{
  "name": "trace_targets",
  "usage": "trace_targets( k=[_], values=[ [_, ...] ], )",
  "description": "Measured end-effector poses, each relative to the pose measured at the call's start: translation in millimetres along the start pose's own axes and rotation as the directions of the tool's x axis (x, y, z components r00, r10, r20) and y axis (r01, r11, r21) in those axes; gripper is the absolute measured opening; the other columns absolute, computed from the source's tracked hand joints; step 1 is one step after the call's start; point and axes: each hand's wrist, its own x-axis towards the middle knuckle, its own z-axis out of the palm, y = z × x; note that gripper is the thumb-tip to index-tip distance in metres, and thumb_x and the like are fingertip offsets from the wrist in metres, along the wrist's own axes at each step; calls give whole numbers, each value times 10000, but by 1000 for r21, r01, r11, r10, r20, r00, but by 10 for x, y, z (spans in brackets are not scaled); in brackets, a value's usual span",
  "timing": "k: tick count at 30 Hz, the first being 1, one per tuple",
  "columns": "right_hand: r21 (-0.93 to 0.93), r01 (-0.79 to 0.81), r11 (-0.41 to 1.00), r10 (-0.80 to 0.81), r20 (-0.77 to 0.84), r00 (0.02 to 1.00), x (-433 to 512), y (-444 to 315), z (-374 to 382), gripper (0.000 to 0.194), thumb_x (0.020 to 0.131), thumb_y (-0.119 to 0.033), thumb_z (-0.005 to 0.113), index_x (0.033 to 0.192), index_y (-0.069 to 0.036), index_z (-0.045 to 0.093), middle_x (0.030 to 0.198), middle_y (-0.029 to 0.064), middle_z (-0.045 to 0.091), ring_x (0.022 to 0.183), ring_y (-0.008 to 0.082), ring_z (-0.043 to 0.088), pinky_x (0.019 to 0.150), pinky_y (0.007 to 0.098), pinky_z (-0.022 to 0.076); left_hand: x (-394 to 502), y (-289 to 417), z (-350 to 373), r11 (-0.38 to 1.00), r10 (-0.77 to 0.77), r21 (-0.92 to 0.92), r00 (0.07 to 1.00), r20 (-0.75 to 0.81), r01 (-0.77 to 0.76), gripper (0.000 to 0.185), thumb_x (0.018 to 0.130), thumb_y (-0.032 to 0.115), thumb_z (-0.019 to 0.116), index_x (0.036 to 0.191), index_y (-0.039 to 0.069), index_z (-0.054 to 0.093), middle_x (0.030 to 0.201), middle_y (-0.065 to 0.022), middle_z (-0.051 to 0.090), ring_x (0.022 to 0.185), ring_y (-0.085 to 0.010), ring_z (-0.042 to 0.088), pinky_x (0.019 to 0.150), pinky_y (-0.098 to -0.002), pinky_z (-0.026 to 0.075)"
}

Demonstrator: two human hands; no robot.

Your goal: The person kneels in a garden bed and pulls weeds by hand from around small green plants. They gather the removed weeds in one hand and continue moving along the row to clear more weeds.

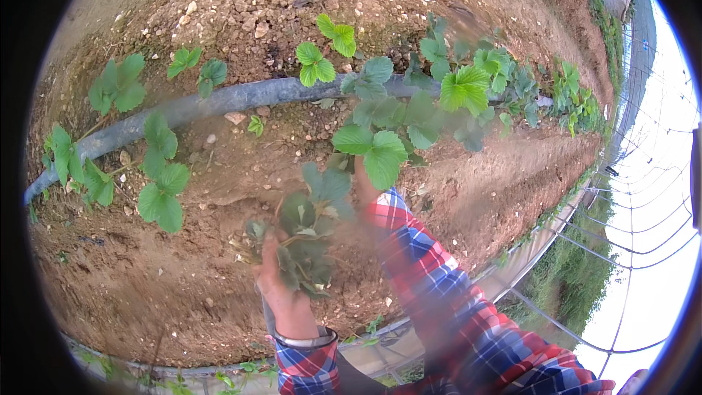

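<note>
My left hand (277, 285), low in the middle of the head view, is closed around a bunch of picked strawberry leaves and stems (307, 236). My right hand (364, 178) reaches into a strawberry plant (384, 153) at the centre; leaves cover its fingers, so its grip cannot be made out. A grey irrigation pipe (247, 94) runs across the soil just beyond both hands, with leaves lying over its right part. Further strawberry plants (162, 192) grow at the left, on both sides of the pipe. Both sleeves are plaid.
Brown, stony soil (219, 285) forms a raised bed. Dense strawberry foliage (573, 96) follows the pipe to the right. Metal hoops of a tunnel frame (630, 269) stand at the right, above a pale plastic sheet (526, 252) along the bed's near side.
</note>
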Motion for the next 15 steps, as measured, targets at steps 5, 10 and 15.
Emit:
trace_targets(
  k=[5,10,15],
  values=[
    [119,-101,988,94,58,994,80,36,66,323,781,-30,670,1098,-30,613,1098,150,621,1047,301,591,888,425,456,-17,-43,10,1000,-18,13,999,43,17,327,862,321,711,1008,30,673,885,-39,681,679,-144,645,519,-284,487],
    [306,-364,880,285,273,919,194,27,-42,379,748,-39,695,1117,-34,608,1135,166,608,1089,311,581,914,446,445,-31,-66,34,1000,-6,8,997,77,5,289,883,274,692,1009,15,673,874,-44,685,691,-141,658,516,-274,495],
    [-244,474,846,-424,229,876,369,-218,-502,321,709,-160,746,983,-31,637,924,183,647,906,376,627,776,446,498,-43,-117,80,999,-23,34,998,56,22,303,888,269,682,1051,14,663,880,-43,683,688,-142,656,516,-273,496]
  ],
)
